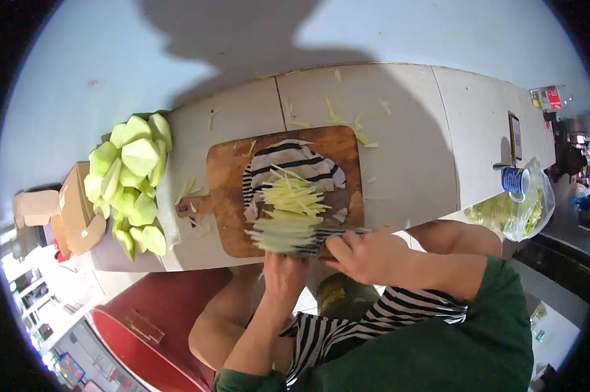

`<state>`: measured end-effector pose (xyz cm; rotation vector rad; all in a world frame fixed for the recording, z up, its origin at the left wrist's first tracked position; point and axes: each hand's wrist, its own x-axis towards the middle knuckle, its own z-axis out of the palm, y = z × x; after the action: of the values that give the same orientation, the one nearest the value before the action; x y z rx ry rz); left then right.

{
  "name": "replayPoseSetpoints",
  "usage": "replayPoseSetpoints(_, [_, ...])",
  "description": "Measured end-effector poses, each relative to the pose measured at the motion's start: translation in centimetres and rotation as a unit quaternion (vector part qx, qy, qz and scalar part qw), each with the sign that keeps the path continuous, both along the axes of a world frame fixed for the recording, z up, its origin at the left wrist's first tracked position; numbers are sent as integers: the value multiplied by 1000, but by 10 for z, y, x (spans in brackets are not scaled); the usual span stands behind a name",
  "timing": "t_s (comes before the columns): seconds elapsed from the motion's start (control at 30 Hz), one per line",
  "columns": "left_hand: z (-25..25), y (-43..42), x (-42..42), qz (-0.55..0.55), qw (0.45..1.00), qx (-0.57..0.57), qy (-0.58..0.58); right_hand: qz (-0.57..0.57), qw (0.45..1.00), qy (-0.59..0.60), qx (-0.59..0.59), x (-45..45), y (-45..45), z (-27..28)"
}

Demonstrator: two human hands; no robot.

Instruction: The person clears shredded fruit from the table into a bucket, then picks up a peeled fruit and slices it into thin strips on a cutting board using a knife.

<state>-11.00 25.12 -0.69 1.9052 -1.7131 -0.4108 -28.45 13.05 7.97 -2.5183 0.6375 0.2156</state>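
My right hand [360,258] is wrapped round the handle of a knife [324,240], whose blade is smeared by motion. At the board's near edge, my left hand [285,271] holds a pale green fruit piece [282,235], blurred and partly cut into strips; the fingertips are hidden. Just beyond lies a heap of thin green strips [292,199] on a black-and-white striped cloth [288,157]. The cloth rests on a wooden cutting board [226,228] with its handle pointing left.
Peeled green fruit pieces [135,170] are piled left of the board, beside a cardboard box [79,209]. Loose strips lie on the tiled counter [406,150]. To the right are a blue cup [515,181], a plastic bag [537,202] and a phone-like object [515,136]. A red bin [145,333] stands below.
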Motion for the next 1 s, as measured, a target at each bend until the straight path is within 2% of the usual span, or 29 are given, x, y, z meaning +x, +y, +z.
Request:
replayPoseSetpoints(0.07, [-7,6,1,-30,998,43,36,1,998,-56,25,2,4,3])
replayPoseSetpoints(0.23, [4,-5,-1,-14,1000,2,11,8,999,-29,27,2,-1,-9])
replayPoseSetpoints(0.3, [7,-10,-1,2,1000,-17,5,-32,999,14,37,2,-3,-22])
replayPoseSetpoints(0.43, [6,-6,1,3,999,-34,2,-37,997,43,47,11,4,3])
replayPoseSetpoints(0.53, [2,-2,1,-50,997,-1,58,-17,998,21,53,9,3,6])
replayPoseSetpoints(0.6, [9,-10,-1,14,1000,-21,4,-34,996,26,81,7,-5,-19])
replayPoseSetpoints(0.67, [9,-11,-1,16,1000,-24,9,-42,996,13,78,9,-1,-15])
replayPoseSetpoints(0.73, [4,-6,2,12,1000,-19,14,-38,997,53,40,14,5,0])
replayPoseSetpoints(0.8, [-4,1,1,-14,999,-23,38,-26,997,41,62,14,5,5])
replayPoseSetpoints(0.93, [3,-7,0,14,999,-26,23,-52,993,48,98,13,-1,-11])
replayPoseSetpoints(1.0, [2,-7,1,16,999,-41,1,-36,994,55,85,14,3,0])
